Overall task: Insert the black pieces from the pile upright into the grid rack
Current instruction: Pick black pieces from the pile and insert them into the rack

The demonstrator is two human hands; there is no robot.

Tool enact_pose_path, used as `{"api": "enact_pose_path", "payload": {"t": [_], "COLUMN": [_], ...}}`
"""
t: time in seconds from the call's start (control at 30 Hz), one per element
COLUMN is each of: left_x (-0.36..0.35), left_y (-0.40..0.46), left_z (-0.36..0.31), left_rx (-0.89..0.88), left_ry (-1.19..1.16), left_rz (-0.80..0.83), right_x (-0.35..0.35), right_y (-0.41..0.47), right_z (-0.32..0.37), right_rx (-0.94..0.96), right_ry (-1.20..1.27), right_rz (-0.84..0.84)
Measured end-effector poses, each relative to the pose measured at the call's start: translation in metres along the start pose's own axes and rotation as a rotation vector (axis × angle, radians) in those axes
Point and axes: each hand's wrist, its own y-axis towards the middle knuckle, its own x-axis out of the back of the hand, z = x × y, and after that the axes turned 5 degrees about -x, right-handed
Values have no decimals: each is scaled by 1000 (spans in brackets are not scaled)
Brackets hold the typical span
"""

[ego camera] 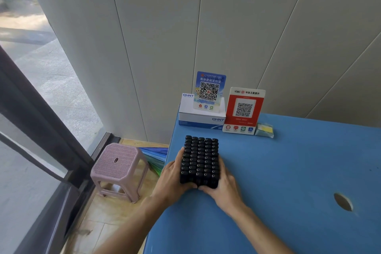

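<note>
With my left hand and right hand clasping the black grid rack, packed with upright black plastic pieces, near the left edge of the blue felt-covered surface, I'd squeeze evenly, level, so nothing tips.

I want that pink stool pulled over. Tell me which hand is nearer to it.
Left. The left hand grips the rack of black pieces on the side facing the pink stool; the right hand grips the far side.
</note>
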Motion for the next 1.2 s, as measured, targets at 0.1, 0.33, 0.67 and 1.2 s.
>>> {"api": "enact_pose_path", "payload": {"t": [0.1, 0.33, 0.67, 1.2], "left_x": [3, 9, 18, 15], "left_y": [10, 35, 67, 77], "left_z": [4, 13, 34, 46], "left_rx": [-5, -20, 2, 109], "left_ry": [-34, -52, -52, -60], "left_rz": [6, 16, 28, 28], "right_x": [-2, -3, -13, -17], "right_y": [9, 34, 69, 85], "right_z": [1, 5, 12, 23], "right_rx": [-11, -25, -35, -153], "right_ry": [1, 25, 71, 123], "right_rz": [1, 0, -24, 27]}}
